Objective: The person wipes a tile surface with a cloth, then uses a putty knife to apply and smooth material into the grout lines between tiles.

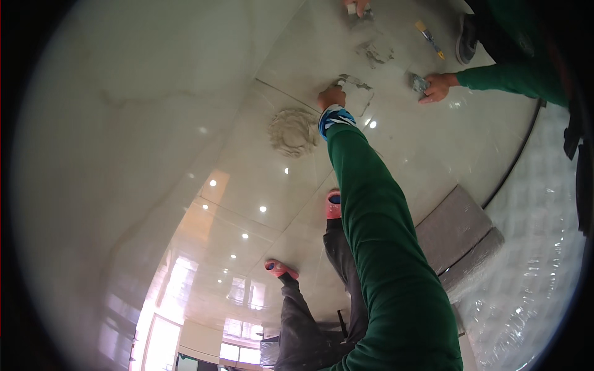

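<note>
Right hand (pixel 332 97) clamped on a tool (pixel 341 83) at the floor (pixel 445 142); left hand out of view.
Paste mound (pixel 293 132) just beside; co-worker's hand (pixel 437 88) on a scraper (pixel 419 82) near a brush (pixel 429 39).

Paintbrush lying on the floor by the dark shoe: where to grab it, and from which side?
I'd pinch the paintbrush from above, across its narrow handle, reaching in from picture left. It lies flat, with the wide tan bristles at upper left and the handle tapering to lower right; the dark shoe crowds its right side.
</note>
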A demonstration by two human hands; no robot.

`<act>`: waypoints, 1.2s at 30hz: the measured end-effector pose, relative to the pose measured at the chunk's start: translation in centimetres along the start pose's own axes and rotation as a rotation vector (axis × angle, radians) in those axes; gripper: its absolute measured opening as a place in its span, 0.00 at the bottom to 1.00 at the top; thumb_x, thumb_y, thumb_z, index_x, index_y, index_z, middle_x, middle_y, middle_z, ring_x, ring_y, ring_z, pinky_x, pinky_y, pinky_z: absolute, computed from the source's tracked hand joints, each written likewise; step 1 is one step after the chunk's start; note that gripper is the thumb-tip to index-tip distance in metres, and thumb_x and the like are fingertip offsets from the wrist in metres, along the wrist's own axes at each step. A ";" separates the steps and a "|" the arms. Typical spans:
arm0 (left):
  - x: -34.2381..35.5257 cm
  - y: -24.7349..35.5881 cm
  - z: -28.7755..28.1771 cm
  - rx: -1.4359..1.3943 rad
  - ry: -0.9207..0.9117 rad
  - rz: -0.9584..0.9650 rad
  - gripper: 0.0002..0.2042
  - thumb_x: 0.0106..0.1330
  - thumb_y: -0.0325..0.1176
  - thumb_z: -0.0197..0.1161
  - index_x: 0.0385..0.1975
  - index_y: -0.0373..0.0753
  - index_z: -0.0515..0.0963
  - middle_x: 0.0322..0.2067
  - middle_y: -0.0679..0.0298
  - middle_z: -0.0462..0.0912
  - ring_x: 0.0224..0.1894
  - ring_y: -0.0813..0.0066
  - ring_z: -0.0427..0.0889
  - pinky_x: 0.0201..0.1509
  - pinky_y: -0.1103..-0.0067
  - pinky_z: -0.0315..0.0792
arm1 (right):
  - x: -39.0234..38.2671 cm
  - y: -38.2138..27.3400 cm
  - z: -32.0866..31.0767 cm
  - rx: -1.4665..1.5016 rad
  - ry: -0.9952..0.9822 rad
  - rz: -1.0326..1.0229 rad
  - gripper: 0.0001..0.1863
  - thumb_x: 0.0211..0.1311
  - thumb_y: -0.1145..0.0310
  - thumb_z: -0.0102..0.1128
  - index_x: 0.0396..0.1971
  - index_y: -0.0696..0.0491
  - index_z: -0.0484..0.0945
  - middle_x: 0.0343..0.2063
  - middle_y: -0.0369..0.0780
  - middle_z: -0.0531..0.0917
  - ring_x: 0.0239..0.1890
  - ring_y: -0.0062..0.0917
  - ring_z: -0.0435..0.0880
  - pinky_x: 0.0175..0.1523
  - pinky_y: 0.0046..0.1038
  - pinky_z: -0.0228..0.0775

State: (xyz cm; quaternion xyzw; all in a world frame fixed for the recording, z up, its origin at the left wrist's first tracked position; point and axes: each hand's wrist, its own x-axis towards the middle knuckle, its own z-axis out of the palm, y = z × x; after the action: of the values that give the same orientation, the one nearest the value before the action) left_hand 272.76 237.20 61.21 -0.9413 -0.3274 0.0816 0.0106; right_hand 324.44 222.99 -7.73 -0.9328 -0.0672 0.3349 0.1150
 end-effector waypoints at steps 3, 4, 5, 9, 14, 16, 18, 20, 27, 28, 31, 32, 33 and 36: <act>-0.5 0.1 -0.1 -0.009 -0.002 -0.011 0.25 0.67 0.55 0.59 0.49 0.36 0.76 0.75 0.38 0.54 0.76 0.35 0.55 0.73 0.51 0.60 | -0.6 -2.0 -1.7 0.003 -0.067 -0.098 0.22 0.68 0.61 0.56 0.58 0.58 0.78 0.54 0.51 0.84 0.48 0.49 0.86 0.53 0.40 0.82; -0.7 0.1 -0.2 -0.009 0.002 -0.014 0.26 0.67 0.55 0.59 0.49 0.36 0.76 0.75 0.38 0.54 0.76 0.35 0.55 0.73 0.51 0.60 | -0.6 -2.0 -2.7 0.273 -0.190 -0.045 0.26 0.65 0.64 0.59 0.61 0.59 0.75 0.55 0.54 0.83 0.49 0.47 0.87 0.46 0.39 0.84; -0.8 0.1 -0.3 -0.004 0.004 -0.018 0.26 0.67 0.55 0.59 0.49 0.36 0.76 0.75 0.38 0.54 0.76 0.35 0.55 0.73 0.51 0.60 | -0.5 -1.7 -3.7 0.547 -0.312 0.012 0.31 0.62 0.66 0.62 0.65 0.60 0.72 0.56 0.57 0.81 0.50 0.45 0.88 0.40 0.38 0.86; -1.5 -0.1 -0.5 -0.010 -0.009 -0.024 0.26 0.67 0.55 0.59 0.50 0.37 0.76 0.74 0.38 0.54 0.76 0.35 0.55 0.72 0.51 0.60 | 0.8 3.4 -9.1 0.231 -0.179 -0.111 0.26 0.65 0.60 0.58 0.61 0.56 0.78 0.54 0.54 0.84 0.53 0.49 0.85 0.49 0.41 0.81; -1.9 -0.1 -0.4 -0.007 -0.016 -0.030 0.26 0.67 0.55 0.59 0.51 0.37 0.76 0.74 0.38 0.54 0.76 0.35 0.55 0.72 0.51 0.61 | 4.5 8.7 -12.9 -0.089 -0.127 -0.192 0.24 0.67 0.57 0.57 0.57 0.56 0.79 0.54 0.56 0.83 0.59 0.52 0.80 0.65 0.45 0.71; -2.0 -0.1 -0.4 -0.002 -0.020 -0.034 0.26 0.67 0.55 0.59 0.51 0.37 0.76 0.74 0.38 0.53 0.76 0.35 0.55 0.72 0.51 0.61 | 5.2 7.7 -11.7 -0.113 -0.144 -0.134 0.23 0.66 0.59 0.57 0.56 0.57 0.79 0.53 0.56 0.84 0.59 0.52 0.81 0.65 0.45 0.72; -2.1 -0.1 -0.6 0.000 -0.030 -0.035 0.26 0.67 0.55 0.59 0.52 0.37 0.76 0.74 0.38 0.53 0.76 0.35 0.55 0.72 0.50 0.61 | 4.7 5.0 -9.0 -0.271 -0.057 -0.159 0.22 0.65 0.62 0.57 0.55 0.58 0.77 0.53 0.55 0.84 0.57 0.51 0.82 0.62 0.43 0.76; -2.3 -0.1 -1.0 0.005 -0.037 -0.033 0.27 0.67 0.56 0.59 0.52 0.37 0.76 0.74 0.38 0.53 0.76 0.34 0.55 0.72 0.50 0.62 | 3.2 1.6 -6.2 -0.309 -0.042 -0.209 0.21 0.66 0.61 0.55 0.54 0.57 0.76 0.53 0.53 0.82 0.54 0.50 0.84 0.60 0.43 0.77; -3.7 0.6 -2.5 0.023 -0.017 -0.042 0.27 0.67 0.56 0.59 0.53 0.37 0.76 0.74 0.38 0.53 0.75 0.34 0.55 0.71 0.50 0.63 | -5.2 0.2 -3.3 -0.680 0.004 -0.652 0.16 0.72 0.64 0.49 0.56 0.49 0.77 0.52 0.45 0.82 0.52 0.46 0.84 0.58 0.47 0.77; -4.0 0.7 -2.9 0.025 -0.018 -0.043 0.27 0.67 0.56 0.59 0.53 0.37 0.76 0.74 0.38 0.53 0.75 0.34 0.55 0.71 0.50 0.63 | -5.9 1.7 -4.2 -0.748 -0.068 -0.723 0.17 0.72 0.64 0.50 0.57 0.47 0.77 0.52 0.44 0.82 0.53 0.45 0.84 0.58 0.48 0.76; -4.9 0.9 -3.9 0.029 -0.008 -0.043 0.27 0.67 0.56 0.59 0.54 0.38 0.76 0.74 0.38 0.53 0.75 0.34 0.55 0.71 0.50 0.63 | -5.7 5.1 -8.8 -0.806 -0.101 -0.821 0.19 0.69 0.68 0.50 0.58 0.45 0.78 0.50 0.42 0.83 0.50 0.43 0.85 0.55 0.48 0.77; -5.3 0.9 -4.4 0.032 -0.006 -0.041 0.28 0.67 0.56 0.59 0.54 0.38 0.76 0.74 0.38 0.53 0.75 0.34 0.55 0.71 0.50 0.63 | -6.0 5.8 -10.3 -0.845 -0.119 -0.790 0.20 0.67 0.71 0.51 0.58 0.46 0.78 0.47 0.42 0.84 0.47 0.41 0.86 0.52 0.47 0.78; -5.7 0.9 -4.8 0.033 -0.005 -0.042 0.28 0.67 0.56 0.59 0.54 0.38 0.76 0.74 0.38 0.53 0.75 0.34 0.55 0.71 0.49 0.63 | -6.4 6.4 -11.9 -0.791 -0.068 -0.850 0.20 0.67 0.71 0.51 0.58 0.46 0.78 0.47 0.42 0.84 0.47 0.41 0.86 0.52 0.47 0.78; -7.1 1.0 -6.4 0.036 0.010 -0.039 0.28 0.67 0.56 0.59 0.55 0.38 0.76 0.74 0.38 0.53 0.75 0.34 0.55 0.71 0.49 0.64 | -8.9 7.8 -18.9 -0.459 -0.033 -0.779 0.23 0.63 0.82 0.51 0.56 0.50 0.79 0.53 0.47 0.83 0.52 0.46 0.84 0.55 0.41 0.78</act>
State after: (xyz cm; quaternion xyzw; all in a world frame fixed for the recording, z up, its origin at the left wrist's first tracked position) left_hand 268.89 232.21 68.51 -0.9347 -0.3443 0.0826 0.0306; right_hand 330.07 210.46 9.80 -0.8339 -0.4875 0.2577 0.0213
